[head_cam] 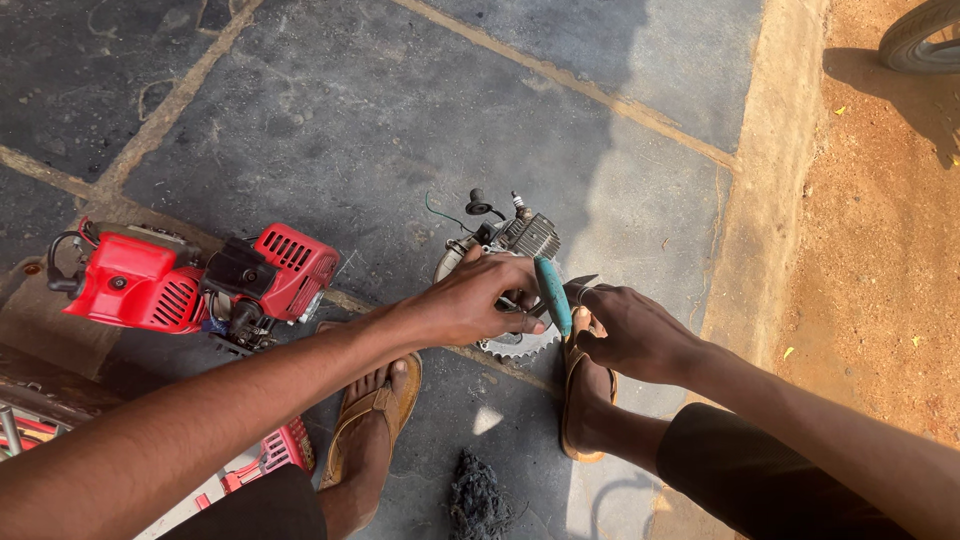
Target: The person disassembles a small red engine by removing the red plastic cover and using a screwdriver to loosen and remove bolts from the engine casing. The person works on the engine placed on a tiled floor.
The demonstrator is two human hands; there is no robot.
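Engine parts sit at the centre of the stone floor: a small grey metal engine with a finned cylinder block, a spark plug standing at its top and a thin green wire curling off to the left; beneath it a toothed steel sprocket shows its jagged rim between the two hands; the whole assembly rests on the paving just in front of the person's feet. The left hand lies over the engine's lower body, fingers curled down and closed on it; the right hand is closed around a screwdriver with a smooth teal handle, the handle angled up and leftward, its tip hidden behind the left hand. Both feet wear tan leather sandals planted on the slabs; a clump of dark frayed rag lies between them near the lower edge. To the left stands a red plastic engine housing with slotted vents and black fittings; another red slotted cover lies under the left forearm. The floor is rough dark stone with pale mortar joints; a concrete kerb borders orange dirt, where part of a rubber tyre shows at the top right corner.
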